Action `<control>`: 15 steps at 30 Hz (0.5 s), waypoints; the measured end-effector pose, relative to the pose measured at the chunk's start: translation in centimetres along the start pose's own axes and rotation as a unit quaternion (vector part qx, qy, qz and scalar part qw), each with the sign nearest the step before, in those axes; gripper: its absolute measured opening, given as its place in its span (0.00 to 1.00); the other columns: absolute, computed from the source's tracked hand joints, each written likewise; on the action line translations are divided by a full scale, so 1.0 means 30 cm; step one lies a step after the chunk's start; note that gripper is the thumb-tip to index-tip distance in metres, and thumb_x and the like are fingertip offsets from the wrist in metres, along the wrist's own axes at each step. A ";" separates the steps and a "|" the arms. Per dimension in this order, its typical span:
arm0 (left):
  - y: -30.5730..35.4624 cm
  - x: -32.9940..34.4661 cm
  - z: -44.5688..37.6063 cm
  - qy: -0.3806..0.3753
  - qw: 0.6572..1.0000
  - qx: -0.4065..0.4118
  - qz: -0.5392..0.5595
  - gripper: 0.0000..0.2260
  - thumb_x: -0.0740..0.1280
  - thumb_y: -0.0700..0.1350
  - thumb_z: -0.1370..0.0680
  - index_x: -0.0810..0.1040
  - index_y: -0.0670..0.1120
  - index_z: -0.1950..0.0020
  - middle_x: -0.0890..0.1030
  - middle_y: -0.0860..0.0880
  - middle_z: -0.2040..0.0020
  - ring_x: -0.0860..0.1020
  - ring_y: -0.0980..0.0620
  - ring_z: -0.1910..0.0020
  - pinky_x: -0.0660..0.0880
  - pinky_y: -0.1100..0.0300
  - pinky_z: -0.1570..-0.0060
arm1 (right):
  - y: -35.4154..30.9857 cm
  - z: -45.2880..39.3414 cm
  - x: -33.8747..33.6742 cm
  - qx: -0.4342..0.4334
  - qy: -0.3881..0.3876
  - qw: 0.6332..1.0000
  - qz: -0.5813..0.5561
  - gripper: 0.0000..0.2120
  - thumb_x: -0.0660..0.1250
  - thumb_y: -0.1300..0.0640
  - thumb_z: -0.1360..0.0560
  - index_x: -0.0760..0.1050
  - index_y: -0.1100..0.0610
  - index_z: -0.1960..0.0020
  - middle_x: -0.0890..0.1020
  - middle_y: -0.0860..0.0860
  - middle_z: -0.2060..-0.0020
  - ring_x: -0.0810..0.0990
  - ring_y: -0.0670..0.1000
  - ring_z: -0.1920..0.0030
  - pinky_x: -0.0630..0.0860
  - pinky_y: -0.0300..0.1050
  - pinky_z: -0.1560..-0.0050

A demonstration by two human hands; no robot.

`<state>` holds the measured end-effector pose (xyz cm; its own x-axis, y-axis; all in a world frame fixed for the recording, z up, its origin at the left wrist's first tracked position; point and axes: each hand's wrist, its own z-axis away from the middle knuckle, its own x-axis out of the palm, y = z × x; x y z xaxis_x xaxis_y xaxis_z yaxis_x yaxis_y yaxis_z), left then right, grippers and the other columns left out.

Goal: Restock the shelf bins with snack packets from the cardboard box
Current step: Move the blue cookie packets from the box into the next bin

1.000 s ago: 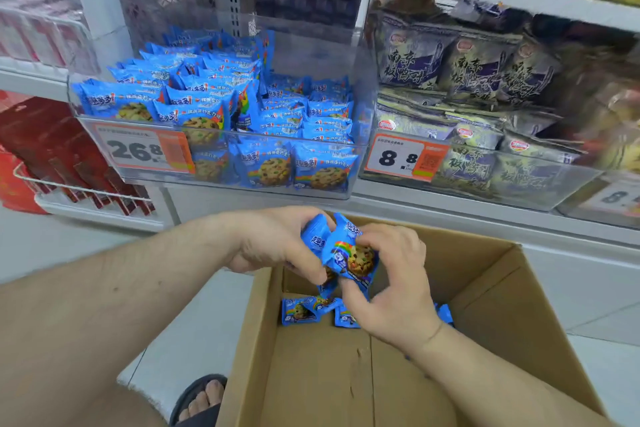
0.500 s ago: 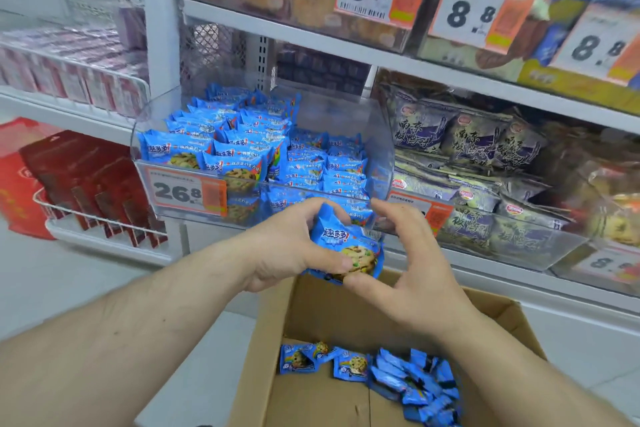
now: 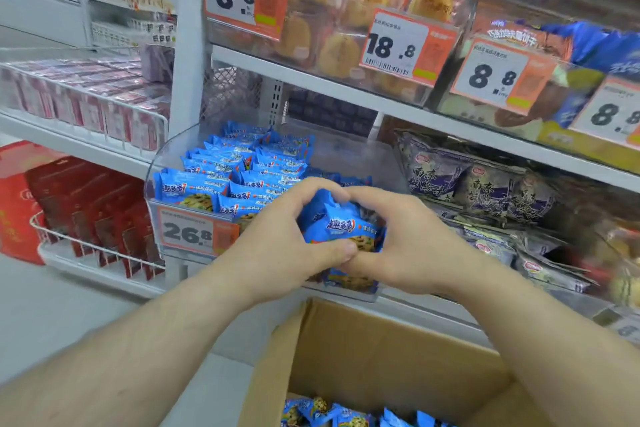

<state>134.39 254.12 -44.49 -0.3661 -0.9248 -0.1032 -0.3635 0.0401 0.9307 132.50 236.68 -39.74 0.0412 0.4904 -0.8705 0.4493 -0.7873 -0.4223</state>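
A bunch of blue cookie packets (image 3: 341, 224) is cupped between both hands at the front of the clear shelf bin (image 3: 360, 158). My left hand (image 3: 277, 243) grips it from the left, fingers curled over the top. My right hand (image 3: 405, 243) grips it from the right, and the two thumbs meet below the bunch. Rows of the same blue packets (image 3: 235, 170) fill the bin's left side. The open cardboard box (image 3: 374, 350) stands below, with more blue packets (image 3: 322, 412) on its floor.
A 26.8 price tag (image 3: 194, 232) hangs on the bin's front. Dark purple snack bags (image 3: 485, 187) fill the neighbouring bin to the right. The shelf above (image 3: 346, 87) carries pastry packs and price tags. Red boxes (image 3: 90, 204) sit in a wire rack at left.
Both hands have risen out of the box with the blue packets and moved forward to the bin's front. The view has tilted upward, showing the upper shelf.
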 end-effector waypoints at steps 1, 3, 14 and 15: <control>0.003 -0.006 -0.009 0.026 0.999 0.016 -0.041 0.21 0.77 0.48 0.36 0.75 0.63 0.48 0.80 0.56 0.49 0.80 0.54 0.48 0.78 0.55 0.45 | -0.003 -0.019 -0.001 0.014 0.003 1.000 -0.010 0.24 0.76 0.50 0.33 0.76 0.44 0.39 0.82 0.39 0.52 0.80 0.38 0.53 0.76 0.40 0.51; 0.008 -0.028 -0.030 0.101 0.979 0.055 -0.170 0.22 0.77 0.48 0.33 0.73 0.63 0.45 0.75 0.60 0.47 0.75 0.63 0.46 0.71 0.67 0.43 | -0.010 -0.061 -0.005 0.054 0.012 0.998 0.013 0.20 0.75 0.46 0.34 0.77 0.45 0.43 0.83 0.41 0.55 0.81 0.41 0.55 0.78 0.45 0.51; -0.148 -0.107 -0.134 0.211 0.808 0.001 -0.551 0.22 0.61 0.62 0.35 0.79 0.54 0.46 0.79 0.54 0.45 0.73 0.48 0.35 0.57 0.44 0.38 | 0.210 -0.563 0.023 0.300 -0.004 0.900 0.317 0.11 0.69 0.58 0.31 0.71 0.55 0.51 0.74 0.53 0.55 0.78 0.59 0.50 0.71 0.48 0.55; -0.158 -0.103 -0.142 0.213 0.804 -0.001 -0.555 0.21 0.60 0.62 0.34 0.79 0.54 0.47 0.80 0.54 0.45 0.73 0.48 0.36 0.57 0.43 0.37 | 0.248 -0.604 0.038 0.315 -0.009 0.897 0.310 0.12 0.68 0.59 0.31 0.73 0.55 0.49 0.75 0.54 0.53 0.78 0.60 0.48 0.73 0.49 0.55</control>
<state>140.89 255.19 -47.08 0.5093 -0.4358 -0.7421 -0.2617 -0.8999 0.3488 152.07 238.14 -39.29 0.0916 -0.1156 -0.9891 -0.2491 -0.9643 0.0897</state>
